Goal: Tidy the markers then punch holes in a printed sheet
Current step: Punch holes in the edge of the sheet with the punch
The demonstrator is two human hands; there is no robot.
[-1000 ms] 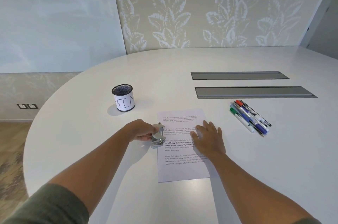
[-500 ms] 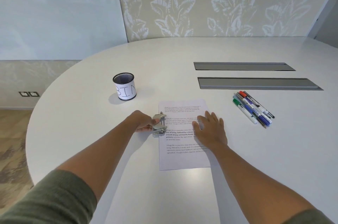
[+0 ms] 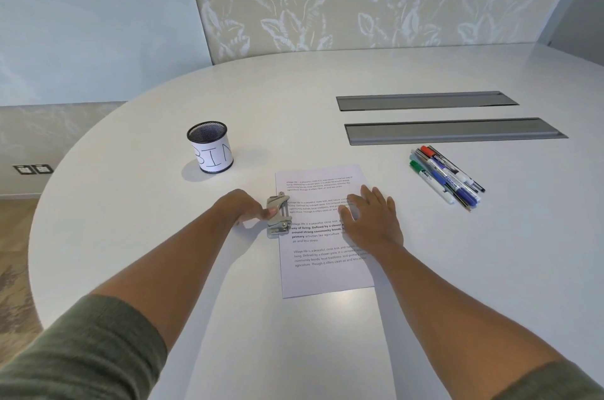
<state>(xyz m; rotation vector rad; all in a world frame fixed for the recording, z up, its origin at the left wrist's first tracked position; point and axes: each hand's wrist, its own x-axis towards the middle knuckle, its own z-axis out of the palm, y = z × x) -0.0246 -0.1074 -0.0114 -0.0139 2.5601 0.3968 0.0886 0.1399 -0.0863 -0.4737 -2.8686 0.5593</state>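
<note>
left hand [image 3: 243, 208] at the small metal hole punch [image 3: 278, 215], right hand [image 3: 372, 219] flat on the printed white sheet of paper [image 3: 322, 236]

the punch sits on the sheet's left edge, on the round white table [image 3: 130, 203] — the left thumb touches it, and i cannot tell how the other left fingers lie. right fingers straight and slightly spread, pressing the page. a bundle of coloured markers [image 3: 446, 179] lies well to the right — below 2 grey slot covers [image 3: 454, 131]; a black mesh cup labelled "bin" [image 3: 210, 147] stands upright beyond the left hand.
</note>
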